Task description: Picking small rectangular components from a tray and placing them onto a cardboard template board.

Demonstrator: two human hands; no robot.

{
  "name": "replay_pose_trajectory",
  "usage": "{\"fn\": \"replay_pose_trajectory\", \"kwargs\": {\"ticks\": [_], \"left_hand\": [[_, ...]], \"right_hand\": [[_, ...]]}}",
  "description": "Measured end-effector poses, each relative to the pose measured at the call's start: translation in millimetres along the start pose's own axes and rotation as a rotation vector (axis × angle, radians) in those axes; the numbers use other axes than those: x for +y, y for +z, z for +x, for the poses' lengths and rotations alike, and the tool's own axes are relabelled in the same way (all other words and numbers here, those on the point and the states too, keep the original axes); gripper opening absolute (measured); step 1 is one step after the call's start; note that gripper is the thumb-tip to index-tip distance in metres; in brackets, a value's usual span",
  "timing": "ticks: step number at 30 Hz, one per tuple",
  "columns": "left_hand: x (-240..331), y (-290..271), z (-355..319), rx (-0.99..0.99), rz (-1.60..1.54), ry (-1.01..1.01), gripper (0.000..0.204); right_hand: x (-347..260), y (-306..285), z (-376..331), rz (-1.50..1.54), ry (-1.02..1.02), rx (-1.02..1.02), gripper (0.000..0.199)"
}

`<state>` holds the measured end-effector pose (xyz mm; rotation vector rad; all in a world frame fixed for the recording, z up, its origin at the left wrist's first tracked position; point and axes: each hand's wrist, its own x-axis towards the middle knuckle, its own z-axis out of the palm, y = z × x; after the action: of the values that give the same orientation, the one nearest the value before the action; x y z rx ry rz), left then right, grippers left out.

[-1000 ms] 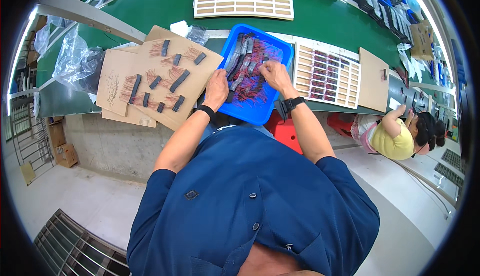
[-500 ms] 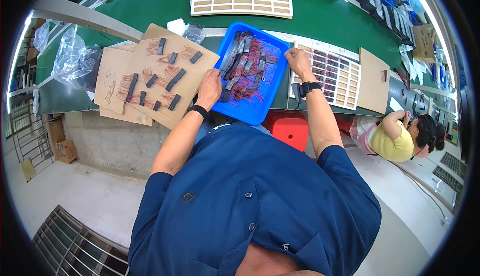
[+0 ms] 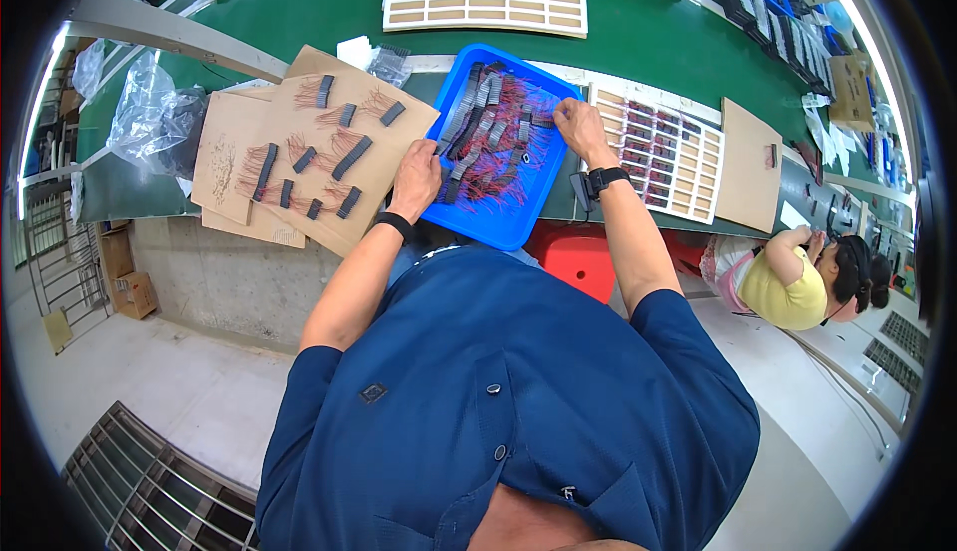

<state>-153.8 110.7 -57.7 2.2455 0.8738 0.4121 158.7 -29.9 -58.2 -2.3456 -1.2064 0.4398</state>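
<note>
By the blue tray (image 3: 495, 225), left hand (image 3: 416, 178) and right hand (image 3: 584, 132) curl, any grip hidden.

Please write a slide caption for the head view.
Left hand and right hand at opposite sides of a blue tray of wired parts.

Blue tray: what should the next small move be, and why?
Probably ease the right hand inward over the blue tray: that hand is at the right rim, dark wired parts lie jumbled inside, and the left hand is by the left rim.

Factory workshop: long green bench (image 3: 638, 47), gridded tray (image 3: 485, 24) (co-worker (image 3: 783, 292) alongside).
</note>
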Motion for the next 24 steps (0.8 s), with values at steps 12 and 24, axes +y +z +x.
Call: {"fn": "replay_pose_trajectory", "kwargs": {"ticks": [12,24], "left_hand": [[11,12,19,0.075,-0.091,0.016,0.022],[10,17,36,0.106,-0.130,-0.038,0.022]], "right_hand": [[-60,22,53,0.128,-0.162,-0.072,0.027],[-74,43,61,-0.256,-0.378,-0.188,0.060]]}}
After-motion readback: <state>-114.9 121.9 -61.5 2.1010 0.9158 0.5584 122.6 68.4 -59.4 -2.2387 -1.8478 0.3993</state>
